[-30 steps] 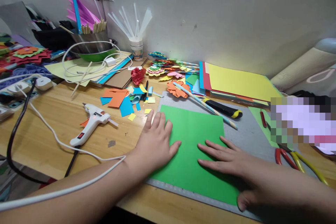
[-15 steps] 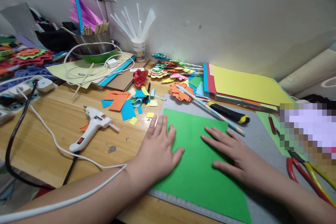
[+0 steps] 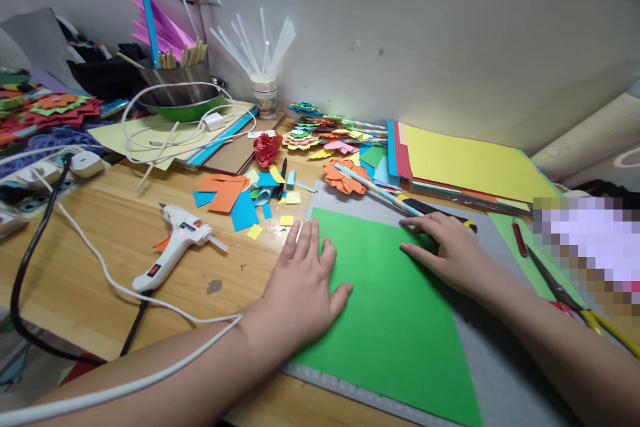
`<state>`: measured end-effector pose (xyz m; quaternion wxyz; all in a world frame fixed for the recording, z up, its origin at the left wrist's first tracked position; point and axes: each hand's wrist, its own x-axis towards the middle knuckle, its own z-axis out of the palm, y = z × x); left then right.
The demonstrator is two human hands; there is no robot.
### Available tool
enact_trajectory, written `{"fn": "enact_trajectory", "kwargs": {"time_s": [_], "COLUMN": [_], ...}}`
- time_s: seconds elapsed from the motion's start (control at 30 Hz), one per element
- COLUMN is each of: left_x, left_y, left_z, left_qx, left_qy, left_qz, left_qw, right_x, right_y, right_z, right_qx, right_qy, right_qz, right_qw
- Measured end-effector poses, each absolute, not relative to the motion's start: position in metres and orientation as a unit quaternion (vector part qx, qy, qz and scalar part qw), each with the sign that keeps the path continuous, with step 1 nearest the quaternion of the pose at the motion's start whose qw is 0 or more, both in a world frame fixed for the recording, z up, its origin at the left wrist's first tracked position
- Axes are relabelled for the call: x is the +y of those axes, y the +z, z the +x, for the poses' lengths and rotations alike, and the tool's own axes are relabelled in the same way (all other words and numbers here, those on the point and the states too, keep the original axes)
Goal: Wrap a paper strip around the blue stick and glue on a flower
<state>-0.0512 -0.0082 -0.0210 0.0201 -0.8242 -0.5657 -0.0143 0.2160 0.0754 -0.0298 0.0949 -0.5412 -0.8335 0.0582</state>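
Note:
A green sheet of paper (image 3: 385, 320) lies on a grey cutting mat (image 3: 500, 347). My left hand (image 3: 307, 280) rests flat along the sheet's left edge, fingers stretched out and thumb spread onto the green. Over the sheet's upper right part is my right hand (image 3: 447, 247), thumb and forefinger apart, nothing visible between them. Its fingertips are close to a striped paper stick (image 3: 385, 197) with an orange paper flower (image 3: 346, 177) at its far end. Behind that hand, a black and yellow utility knife (image 3: 425, 207) is partly hidden.
A white glue gun (image 3: 175, 247) and a white cable (image 3: 115, 283) lie on the left. Paper scraps (image 3: 244, 210) are behind my left hand. Scissors (image 3: 560, 290) lie at right, and stacked coloured paper (image 3: 470, 160) is by the wall. A cup (image 3: 264, 97) holds glue sticks.
My right hand has lifted from its spread position on the green sheet and shifted up and right, its fingers more bent, toward the striped stick and knife. My left hand stays put.

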Motion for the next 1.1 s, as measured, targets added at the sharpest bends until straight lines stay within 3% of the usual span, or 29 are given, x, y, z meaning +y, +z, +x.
{"fn": "enact_trajectory", "kwargs": {"time_s": [0.2, 0.43, 1.1], "left_x": [-0.009, -0.01, -0.008], "left_y": [-0.023, -0.025, -0.027], "left_z": [-0.052, -0.051, -0.051], "left_qx": [-0.563, -0.562, -0.566], "left_qy": [-0.018, -0.016, -0.007], "left_qz": [-0.826, -0.825, -0.822], "left_qw": [0.026, 0.054, 0.062], "right_x": [0.079, 0.066, 0.072], "right_y": [-0.027, -0.028, -0.031], "right_z": [0.208, 0.204, 0.206], "right_qx": [-0.809, -0.746, -0.729], "right_qy": [0.02, 0.086, 0.103], "right_qz": [-0.579, -0.655, -0.672], "right_qw": [0.094, 0.088, 0.078]}}
